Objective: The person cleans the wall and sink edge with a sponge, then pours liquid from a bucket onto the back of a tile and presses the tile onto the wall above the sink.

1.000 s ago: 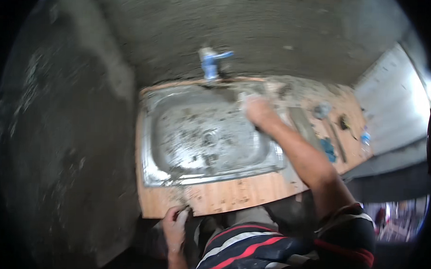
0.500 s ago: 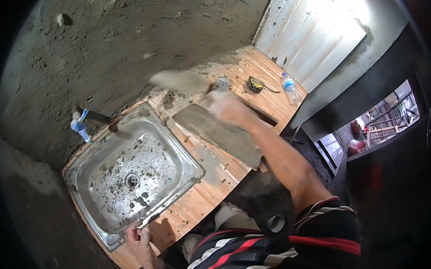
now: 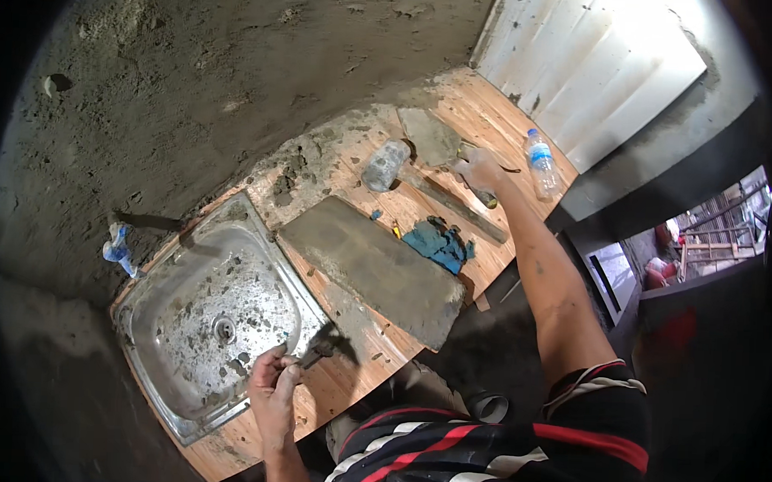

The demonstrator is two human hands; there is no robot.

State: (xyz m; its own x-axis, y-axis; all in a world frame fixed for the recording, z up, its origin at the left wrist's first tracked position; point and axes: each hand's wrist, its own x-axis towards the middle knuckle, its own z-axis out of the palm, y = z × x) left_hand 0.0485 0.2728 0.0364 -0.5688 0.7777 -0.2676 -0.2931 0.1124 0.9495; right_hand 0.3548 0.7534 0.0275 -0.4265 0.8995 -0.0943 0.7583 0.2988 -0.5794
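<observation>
My right hand (image 3: 482, 170) reaches across the wooden counter, its fingers closed around the handle end of a mortar-coated trowel (image 3: 428, 136). The trowel's grey blade lies low over the counter, and my hand partly hides a yellow and black tape measure (image 3: 491, 202). At the sink's near right corner, my left hand (image 3: 274, 394) pinches a small dark, mortar-crusted piece (image 3: 316, 351); its kind is unclear. Between my hands lies a grey, mortar-covered rectangular board (image 3: 376, 270). A mallet (image 3: 385, 164) with a pale grey head rests beyond it.
The steel sink (image 3: 156, 365) holds mortar crumbs. A wrapped blue and white tap (image 3: 118, 250) juts from the rough plastered wall (image 3: 239, 57). A crumpled blue scrap (image 3: 437, 243) lies beside the board, and a plastic bottle (image 3: 539, 161) stands near the counter's right edge.
My right hand has moved right with the trowel, from above the board to the tape measure. My left hand has risen from the sink's near rim, and the dark piece now shows. The view has shifted.
</observation>
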